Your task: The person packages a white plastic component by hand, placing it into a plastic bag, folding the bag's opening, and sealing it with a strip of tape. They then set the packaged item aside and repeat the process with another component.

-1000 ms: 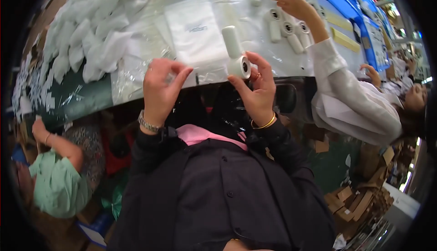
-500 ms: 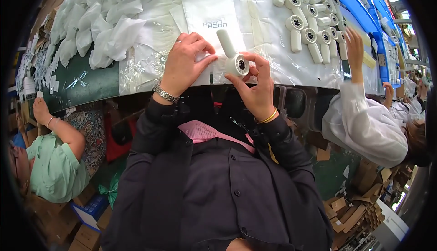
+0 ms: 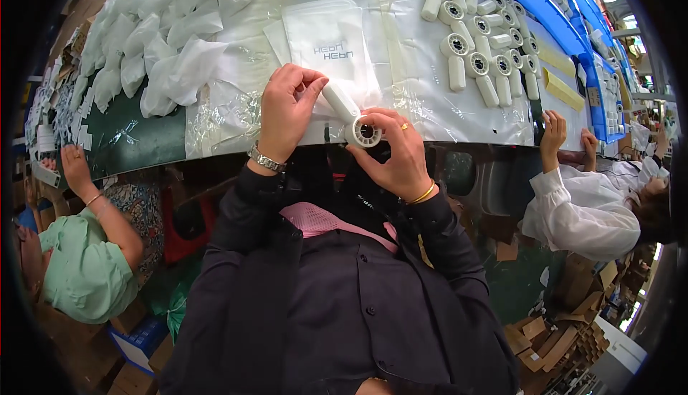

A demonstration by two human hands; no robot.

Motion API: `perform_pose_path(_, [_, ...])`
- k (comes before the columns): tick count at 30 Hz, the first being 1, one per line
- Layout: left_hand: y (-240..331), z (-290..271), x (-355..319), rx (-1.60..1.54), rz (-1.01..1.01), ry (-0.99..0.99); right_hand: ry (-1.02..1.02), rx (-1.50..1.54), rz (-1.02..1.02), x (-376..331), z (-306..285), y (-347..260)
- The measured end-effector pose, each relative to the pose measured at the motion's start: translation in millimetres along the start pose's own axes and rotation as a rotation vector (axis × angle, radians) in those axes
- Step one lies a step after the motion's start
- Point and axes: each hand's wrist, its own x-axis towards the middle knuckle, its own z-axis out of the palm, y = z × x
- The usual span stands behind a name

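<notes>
My right hand [image 3: 398,153] grips a small white handheld fan [image 3: 340,101] by its round, slotted head, which faces up near the table's front edge. Its smooth handle slants up and left toward my left hand [image 3: 290,105]. The left thumb and forefinger are pinched together beside the handle's end; what they hold is too small to make out. Just beyond lies a stack of white translucent bags [image 3: 326,28] with dark print, its near edge partly behind the fan. Whether the handle is inside a bag, I cannot tell.
Several similar white fans [image 3: 457,45] lie in rows at the right, beside a blue tray [image 3: 527,11]. White wrapped pieces [image 3: 172,26] are heaped at the left. A co-worker's hand [image 3: 553,133] rests at the right table edge; another co-worker's arm [image 3: 107,208] is at the left.
The fan has tilted from nearly upright to slanting left, its handle end now by my left fingers. My left fingers have closed into a pinch. The right co-worker's hand has come down.
</notes>
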Motion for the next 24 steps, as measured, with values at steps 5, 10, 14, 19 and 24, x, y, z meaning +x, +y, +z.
perform_pose_path(5, [4,5,-5,-0.051,0.151,0.106,-0.046,-0.101,0.002,8,-7,-9])
perform_pose_path(10, [8,7,-13,-0.02,0.252,0.066,-0.027,-0.166,0.076,15,-2,-12])
perform_pose_path(14, [6,4,-11,-0.02,0.331,0.063,-0.029,-0.191,0.119,27,3,-10])
perform_pose_path(19, [7,5,-13,-0.063,0.283,0.066,-0.029,-0.128,0.006,26,2,-9])
perform_pose_path(24, [5,2,-15,-0.104,0.32,0.004,0.073,-0.013,0.301,31,18,-6])
